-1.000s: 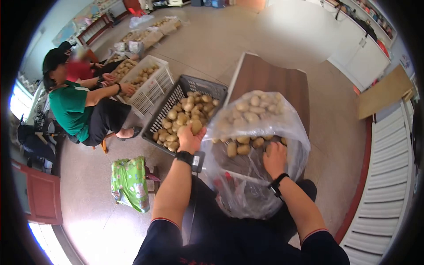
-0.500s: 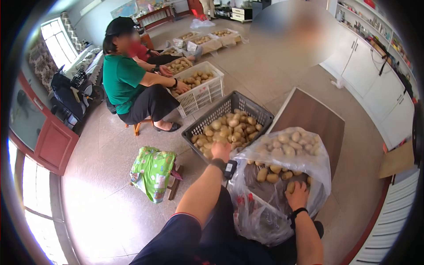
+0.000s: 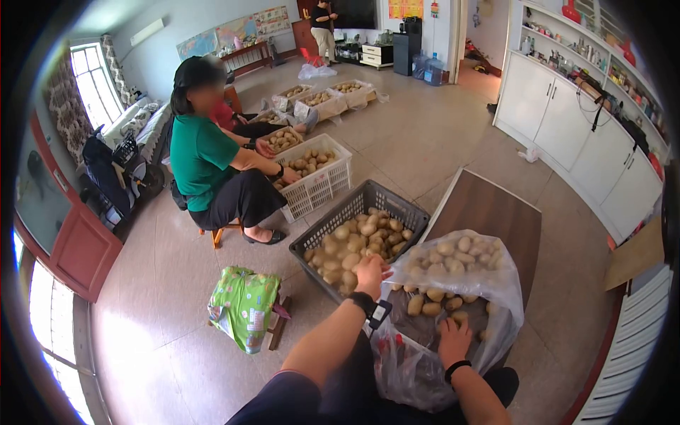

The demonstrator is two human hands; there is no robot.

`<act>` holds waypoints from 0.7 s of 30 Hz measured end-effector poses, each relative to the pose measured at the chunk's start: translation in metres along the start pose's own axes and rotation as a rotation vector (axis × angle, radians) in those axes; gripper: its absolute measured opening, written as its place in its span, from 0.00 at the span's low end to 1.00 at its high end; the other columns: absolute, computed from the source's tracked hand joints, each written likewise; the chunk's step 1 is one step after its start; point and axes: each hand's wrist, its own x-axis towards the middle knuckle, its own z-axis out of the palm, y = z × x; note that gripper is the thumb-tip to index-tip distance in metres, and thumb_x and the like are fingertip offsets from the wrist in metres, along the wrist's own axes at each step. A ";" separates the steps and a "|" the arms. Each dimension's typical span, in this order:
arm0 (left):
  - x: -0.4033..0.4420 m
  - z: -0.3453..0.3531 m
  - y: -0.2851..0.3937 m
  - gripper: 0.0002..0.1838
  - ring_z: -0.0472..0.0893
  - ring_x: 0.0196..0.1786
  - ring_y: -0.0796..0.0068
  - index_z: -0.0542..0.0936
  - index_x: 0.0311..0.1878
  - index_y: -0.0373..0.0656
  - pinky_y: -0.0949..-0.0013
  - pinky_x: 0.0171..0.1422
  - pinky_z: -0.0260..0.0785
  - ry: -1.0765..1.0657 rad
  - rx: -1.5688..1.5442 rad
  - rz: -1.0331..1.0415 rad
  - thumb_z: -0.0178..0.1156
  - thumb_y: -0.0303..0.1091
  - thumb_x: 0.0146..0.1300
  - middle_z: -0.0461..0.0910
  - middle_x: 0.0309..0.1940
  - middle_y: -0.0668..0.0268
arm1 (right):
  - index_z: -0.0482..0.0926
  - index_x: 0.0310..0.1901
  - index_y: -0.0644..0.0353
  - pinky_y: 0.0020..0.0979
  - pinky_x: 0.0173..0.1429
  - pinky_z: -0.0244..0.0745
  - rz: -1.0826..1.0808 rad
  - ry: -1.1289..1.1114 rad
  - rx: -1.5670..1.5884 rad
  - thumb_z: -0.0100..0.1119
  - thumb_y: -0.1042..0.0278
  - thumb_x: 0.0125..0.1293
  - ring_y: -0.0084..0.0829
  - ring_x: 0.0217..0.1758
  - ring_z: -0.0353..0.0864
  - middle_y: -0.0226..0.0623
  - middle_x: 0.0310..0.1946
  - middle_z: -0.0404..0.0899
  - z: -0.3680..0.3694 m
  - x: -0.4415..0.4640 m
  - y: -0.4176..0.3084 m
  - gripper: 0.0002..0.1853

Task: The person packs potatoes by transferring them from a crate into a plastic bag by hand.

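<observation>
My left hand [image 3: 371,274] is over the near right corner of the black crate [image 3: 312,273], its fingers stretched toward the edge of the clear plastic bag [image 3: 499,283]. Nothing shows in it. Brown oval potatoes [image 3: 368,230] heap up inside the crate. Within the bag's open mouth, my right hand [image 3: 454,341] closes its fingers on a potato [image 3: 460,317], partly hidden by them. Several more potatoes [image 3: 431,309] lie just beyond it on the bag's dark bottom. The bag rests on a brown board-like top [image 3: 496,205].
A person in a green top [image 3: 202,152] sits by a white crate [image 3: 322,184] of potatoes, with another person behind. Lined boxes [image 3: 326,106] of potatoes stand farther back. A stool with a green cover [image 3: 244,304] is at left; white cabinets [image 3: 559,120] line the right.
My left hand has drawn back from the potatoes in the crate toward the bag's edge. My right hand has shifted slightly left inside the bag. The view has tilted upward.
</observation>
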 end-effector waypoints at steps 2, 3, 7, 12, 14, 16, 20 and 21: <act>-0.025 0.014 0.007 0.10 0.79 0.35 0.68 0.73 0.48 0.39 0.65 0.37 0.78 -0.063 0.060 -0.004 0.51 0.33 0.68 0.75 0.38 0.62 | 0.76 0.53 0.54 0.47 0.55 0.68 0.026 -0.021 0.022 0.52 0.70 0.59 0.50 0.56 0.70 0.34 0.57 0.73 -0.002 -0.001 -0.004 0.19; -0.029 0.015 0.005 0.11 0.79 0.36 0.68 0.73 0.49 0.39 0.65 0.37 0.78 -0.116 0.118 -0.016 0.51 0.33 0.69 0.75 0.40 0.63 | 0.77 0.53 0.53 0.46 0.53 0.69 0.048 -0.053 0.046 0.51 0.70 0.60 0.47 0.54 0.72 0.33 0.57 0.73 -0.002 -0.002 -0.005 0.18; -0.035 0.018 -0.003 0.14 0.80 0.37 0.65 0.72 0.54 0.39 0.65 0.38 0.77 -0.248 0.243 -0.077 0.53 0.35 0.69 0.75 0.45 0.60 | 0.76 0.53 0.53 0.46 0.54 0.69 0.111 -0.076 0.120 0.55 0.71 0.58 0.49 0.52 0.72 0.36 0.56 0.73 0.000 -0.003 -0.001 0.19; -0.039 0.020 -0.017 0.13 0.81 0.37 0.69 0.73 0.52 0.40 0.66 0.37 0.77 -0.375 0.344 -0.101 0.54 0.37 0.69 0.76 0.42 0.61 | 0.74 0.56 0.54 0.46 0.60 0.69 0.236 -0.192 0.384 0.63 0.67 0.51 0.51 0.52 0.73 0.44 0.55 0.73 -0.006 -0.003 0.005 0.27; -0.050 0.025 -0.018 0.13 0.80 0.33 0.72 0.74 0.50 0.41 0.70 0.32 0.76 -0.430 0.398 -0.176 0.54 0.39 0.69 0.77 0.40 0.63 | 0.74 0.56 0.55 0.45 0.59 0.70 0.304 -0.137 0.488 0.63 0.66 0.53 0.48 0.53 0.73 0.43 0.54 0.73 0.007 -0.004 0.008 0.26; -0.055 0.029 -0.020 0.14 0.80 0.33 0.73 0.75 0.50 0.41 0.70 0.31 0.75 -0.449 0.446 -0.210 0.54 0.40 0.69 0.77 0.39 0.64 | 0.73 0.56 0.56 0.44 0.59 0.70 0.374 -0.079 0.593 0.62 0.65 0.54 0.46 0.54 0.73 0.43 0.53 0.74 0.034 -0.002 0.013 0.25; -0.060 0.033 -0.033 0.16 0.80 0.29 0.73 0.74 0.51 0.41 0.71 0.30 0.73 -0.539 0.566 -0.246 0.58 0.41 0.67 0.78 0.36 0.65 | 0.74 0.51 0.55 0.34 0.38 0.71 0.886 -0.122 1.430 0.57 0.63 0.60 0.31 0.36 0.75 0.31 0.39 0.75 0.020 0.018 0.011 0.17; -0.060 0.032 -0.039 0.16 0.80 0.29 0.73 0.74 0.51 0.41 0.71 0.30 0.73 -0.539 0.568 -0.247 0.58 0.41 0.67 0.78 0.36 0.65 | 0.74 0.49 0.54 0.30 0.33 0.69 1.073 -0.220 1.795 0.54 0.60 0.63 0.27 0.34 0.74 0.28 0.38 0.74 -0.006 0.027 0.006 0.15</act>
